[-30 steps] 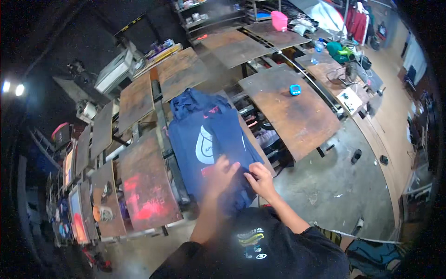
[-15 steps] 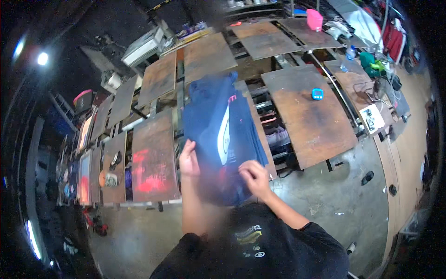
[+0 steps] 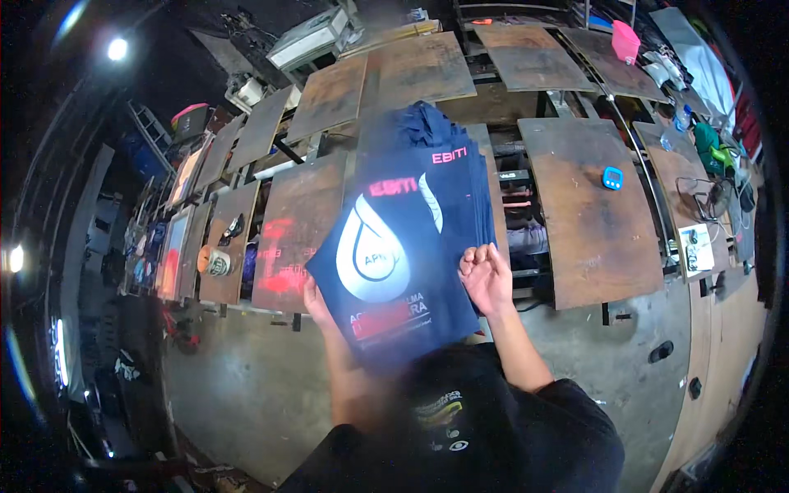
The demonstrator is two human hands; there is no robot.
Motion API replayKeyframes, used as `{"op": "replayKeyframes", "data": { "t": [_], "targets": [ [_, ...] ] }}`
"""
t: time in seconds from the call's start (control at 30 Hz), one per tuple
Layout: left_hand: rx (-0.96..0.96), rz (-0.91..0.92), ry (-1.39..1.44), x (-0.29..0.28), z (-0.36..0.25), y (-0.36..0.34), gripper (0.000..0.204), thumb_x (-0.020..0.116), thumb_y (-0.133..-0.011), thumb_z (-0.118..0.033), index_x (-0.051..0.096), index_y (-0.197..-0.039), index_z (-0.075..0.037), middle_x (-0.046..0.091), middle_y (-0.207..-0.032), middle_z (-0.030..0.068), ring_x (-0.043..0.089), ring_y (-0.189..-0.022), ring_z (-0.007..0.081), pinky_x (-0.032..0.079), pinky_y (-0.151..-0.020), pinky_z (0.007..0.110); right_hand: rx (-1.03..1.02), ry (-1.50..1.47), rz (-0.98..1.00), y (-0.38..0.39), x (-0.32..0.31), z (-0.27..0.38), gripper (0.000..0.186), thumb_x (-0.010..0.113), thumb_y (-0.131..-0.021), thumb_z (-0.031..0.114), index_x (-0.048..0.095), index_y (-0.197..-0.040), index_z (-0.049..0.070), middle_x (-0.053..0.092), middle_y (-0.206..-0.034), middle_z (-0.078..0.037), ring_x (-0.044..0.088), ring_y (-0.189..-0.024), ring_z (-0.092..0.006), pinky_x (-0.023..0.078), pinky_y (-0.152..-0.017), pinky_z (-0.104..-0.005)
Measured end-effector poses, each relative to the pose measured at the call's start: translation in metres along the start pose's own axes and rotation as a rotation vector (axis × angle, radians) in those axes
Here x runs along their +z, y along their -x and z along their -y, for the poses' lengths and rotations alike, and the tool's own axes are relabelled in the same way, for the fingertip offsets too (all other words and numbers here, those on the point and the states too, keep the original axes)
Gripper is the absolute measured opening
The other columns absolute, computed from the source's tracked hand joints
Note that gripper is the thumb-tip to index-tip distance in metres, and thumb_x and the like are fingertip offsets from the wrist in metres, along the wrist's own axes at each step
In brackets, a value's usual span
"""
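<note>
A stack of navy fabric garments point(image 3: 460, 205) lies on a board in front of me, its far end bunched. The top garment point(image 3: 427, 304) is shifted left and tilted, showing a white droplet print and pink lettering. My left hand point(image 3: 319, 306) grips that garment's left edge, with most of its fingers hidden under the cloth. My right hand point(image 3: 486, 281) is at the stack's right edge, palm turned up, fingers loosely curled and apart from the thumb, with no cloth visible in the palm.
Stained wooden boards point(image 3: 592, 238) on metal frames surround the stack. A blue timer point(image 3: 612, 178) lies on the right board, a can point(image 3: 214, 261) on a left one. A pink container point(image 3: 625, 41), bottle point(image 3: 682, 117) and cables sit farther right; concrete floor point(image 3: 214, 370) shows below.
The top garment has moved left and turned, uncovering more of the stack. My left hand moved with it. My right hand has turned palm up. The view has shifted.
</note>
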State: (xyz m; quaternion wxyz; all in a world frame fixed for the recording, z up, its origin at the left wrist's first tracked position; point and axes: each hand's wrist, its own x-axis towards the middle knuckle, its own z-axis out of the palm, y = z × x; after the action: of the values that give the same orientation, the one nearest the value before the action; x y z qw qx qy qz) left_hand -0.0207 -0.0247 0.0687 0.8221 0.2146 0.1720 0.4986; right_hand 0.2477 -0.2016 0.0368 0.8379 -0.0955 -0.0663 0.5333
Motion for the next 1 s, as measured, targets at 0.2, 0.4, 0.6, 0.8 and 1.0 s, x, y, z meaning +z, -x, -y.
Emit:
{"op": "replayKeyframes", "data": {
  "t": [0.2, 0.4, 0.6, 0.8, 1.0],
  "targets": [
    [0.01, 0.158, 0.037, 0.035, -0.002, -0.004, 0.062, 0.044, -0.098, -0.044, 0.049, -0.141, 0.001, 0.052, -0.143, 0.0205, 0.051, -0.13, 0.0383, 0.038, -0.111, 0.053, 0.078, -0.049, 0.056, -0.008, 0.004, -0.006, 0.034, 0.042, -0.106, 0.031, 0.047, -0.08, 0.01, 0.056, -0.091, -0.008, 0.053, -0.08, -0.0201, 0.043, -0.072, -0.0346],
    [-0.046, 0.372, 0.281, 0.021, -0.002, -0.051, 0.053, 0.048, -0.097, -0.036, 0.055, -0.133, 0.001, 0.057, -0.137, 0.0193, 0.054, -0.126, 0.0354, 0.039, -0.11, 0.051, 0.076, 0.195, -0.165, -0.019, -0.02, -0.022, 0.024, 0.058, -0.101, 0.021, 0.049, -0.08, 0.013, 0.054, -0.077, -0.001, 0.052, -0.068, -0.0142, 0.042, -0.064, -0.0303],
    [0.148, 0.208, -0.205, 0.001, -0.007, -0.074, 0.051, 0.045, -0.1, -0.039, 0.056, -0.131, 0.0, 0.06, -0.13, 0.0168, 0.058, -0.117, 0.0305, 0.044, -0.103, 0.046, 0.198, 0.259, -0.249, -0.026, 0.004, -0.032, 0.019, 0.064, -0.099, 0.028, 0.059, -0.097, 0.009, 0.063, -0.09, -0.002, 0.06, -0.082, -0.0134, 0.05, -0.076, -0.0305],
    [0.001, 0.071, -0.26, 0.044, 0.016, -0.077, 0.053, 0.043, -0.1, -0.041, 0.058, -0.129, 0.001, 0.064, -0.124, 0.0161, 0.061, -0.112, 0.028, 0.046, -0.101, 0.043, 0.064, 0.781, -0.19, -0.024, 0.0, -0.009, 0.038, 0.071, -0.09, 0.008, 0.059, -0.125, -0.002, 0.067, -0.118, -0.007, 0.062, -0.107, -0.0132, 0.05, -0.092, -0.0301],
    [-0.319, 0.175, 0.1, -0.029, 0.031, -0.091, 0.061, 0.036, -0.104, -0.047, 0.054, -0.136, 0.001, 0.064, -0.128, 0.0166, 0.062, -0.116, 0.0299, 0.047, -0.103, 0.044, 0.014, 1.163, -0.213, -0.011, -0.002, 0.033, 0.034, 0.066, -0.087, -0.002, 0.065, -0.12, -0.004, 0.071, -0.105, -0.005, 0.063, -0.096, -0.0115, 0.051, -0.085, -0.0274]
  ]
}}
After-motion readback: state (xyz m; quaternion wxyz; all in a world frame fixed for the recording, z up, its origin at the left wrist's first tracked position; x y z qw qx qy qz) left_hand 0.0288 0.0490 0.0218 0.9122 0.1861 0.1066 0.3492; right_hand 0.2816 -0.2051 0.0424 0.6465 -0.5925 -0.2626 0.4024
